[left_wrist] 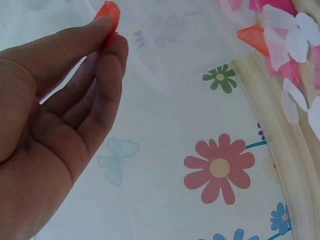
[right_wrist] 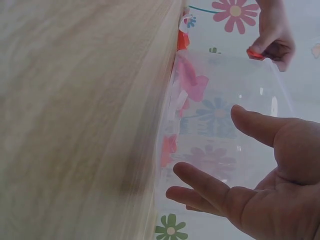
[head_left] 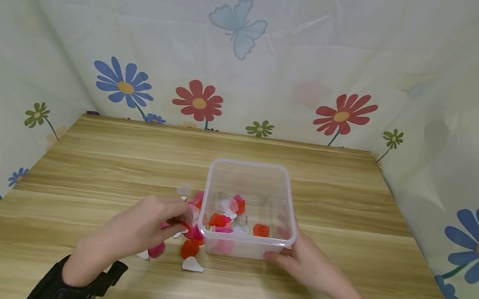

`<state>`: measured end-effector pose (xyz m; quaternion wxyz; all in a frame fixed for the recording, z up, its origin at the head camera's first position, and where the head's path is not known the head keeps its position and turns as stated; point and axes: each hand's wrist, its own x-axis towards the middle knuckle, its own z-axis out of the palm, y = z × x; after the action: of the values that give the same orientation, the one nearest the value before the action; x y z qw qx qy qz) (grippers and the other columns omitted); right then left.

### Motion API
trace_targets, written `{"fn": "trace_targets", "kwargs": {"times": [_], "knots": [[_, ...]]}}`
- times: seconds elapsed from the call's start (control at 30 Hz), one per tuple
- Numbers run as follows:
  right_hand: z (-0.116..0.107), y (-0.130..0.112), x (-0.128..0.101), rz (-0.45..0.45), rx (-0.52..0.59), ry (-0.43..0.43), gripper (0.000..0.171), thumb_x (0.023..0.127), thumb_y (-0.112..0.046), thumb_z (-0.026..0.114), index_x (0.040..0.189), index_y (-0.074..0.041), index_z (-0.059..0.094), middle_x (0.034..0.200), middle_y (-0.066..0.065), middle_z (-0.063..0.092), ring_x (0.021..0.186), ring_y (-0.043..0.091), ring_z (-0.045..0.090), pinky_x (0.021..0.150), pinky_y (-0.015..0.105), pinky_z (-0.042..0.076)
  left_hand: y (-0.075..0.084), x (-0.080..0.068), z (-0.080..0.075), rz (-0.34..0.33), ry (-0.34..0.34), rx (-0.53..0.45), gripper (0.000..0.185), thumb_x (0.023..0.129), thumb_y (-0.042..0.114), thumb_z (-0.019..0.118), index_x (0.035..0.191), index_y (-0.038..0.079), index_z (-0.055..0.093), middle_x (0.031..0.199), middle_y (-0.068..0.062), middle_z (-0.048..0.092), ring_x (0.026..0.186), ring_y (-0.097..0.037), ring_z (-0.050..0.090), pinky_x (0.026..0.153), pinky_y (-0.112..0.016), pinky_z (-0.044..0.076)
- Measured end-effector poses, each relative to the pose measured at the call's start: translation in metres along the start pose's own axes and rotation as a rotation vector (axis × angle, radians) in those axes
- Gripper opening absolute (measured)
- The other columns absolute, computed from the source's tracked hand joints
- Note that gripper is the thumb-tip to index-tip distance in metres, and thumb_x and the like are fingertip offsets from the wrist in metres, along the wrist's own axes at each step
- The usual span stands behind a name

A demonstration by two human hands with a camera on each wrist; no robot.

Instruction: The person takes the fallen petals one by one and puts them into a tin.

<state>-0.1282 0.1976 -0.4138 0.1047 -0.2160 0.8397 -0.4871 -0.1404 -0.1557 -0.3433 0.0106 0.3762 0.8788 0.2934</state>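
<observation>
A clear plastic box (head_left: pixel 249 162) stands on the wooden table (head_left: pixel 115 168) with several red, pink and white petals (head_left: pixel 219 220) inside. My left hand (head_left: pixel 178 219) is at the box's left side and pinches a small red petal (left_wrist: pixel 109 12) between thumb and fingertips (left_wrist: pixel 102 25). In the right wrist view that petal (right_wrist: pixel 254 52) hangs over the box's rim. My right hand (head_left: pixel 286 256) rests against the box's near right corner with straight fingers (right_wrist: pixel 200 182); the box wall (right_wrist: pixel 225 90) is right in front of the palm.
Loose petals lie on the table just left of the box: a red one (head_left: pixel 190 249), a white one (head_left: pixel 192 264), a pink one (head_left: pixel 156 250). Flower-print cloth walls (head_left: pixel 272 53) close in the table at the back and both sides.
</observation>
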Motion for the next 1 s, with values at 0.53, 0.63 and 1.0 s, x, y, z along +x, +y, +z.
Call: {"fn": "trace_targets", "kwargs": {"times": [0.53,0.63,1.0], "knots": [[0.0,-0.002,0.0,0.0,-0.022,0.003,0.108,0.09,-0.007,0.08,0.163,-0.004,0.001,0.159,0.027,0.032,0.127,0.039,0.056,0.095,0.035,0.054,0.013,0.021,0.014,0.161,0.265,-0.026,0.03,0.08,-0.004,0.086,0.104,0.009,0.074,0.1,0.001,0.072,0.09,-0.01,0.069,0.078,-0.026,0.059],[0.0,-0.003,0.0,0.018,-0.047,0.007,0.109,0.089,-0.007,0.081,0.164,-0.005,0.001,0.161,0.026,0.029,0.131,0.04,0.053,0.096,0.037,0.053,0.012,0.026,0.018,0.178,0.257,0.017,0.028,0.08,-0.001,0.086,0.103,0.008,0.074,0.101,0.0,0.073,0.092,-0.012,0.069,0.08,-0.026,0.058],[0.0,-0.003,-0.001,0.015,-0.039,0.004,0.106,0.09,-0.008,0.08,0.163,-0.003,0.003,0.16,0.028,0.029,0.128,0.041,0.055,0.095,0.038,0.054,0.014,0.033,0.021,0.198,0.237,0.131,0.038,0.079,0.008,0.09,0.114,0.007,0.075,0.112,-0.006,0.072,0.103,-0.019,0.07,0.085,-0.031,0.058]]}}
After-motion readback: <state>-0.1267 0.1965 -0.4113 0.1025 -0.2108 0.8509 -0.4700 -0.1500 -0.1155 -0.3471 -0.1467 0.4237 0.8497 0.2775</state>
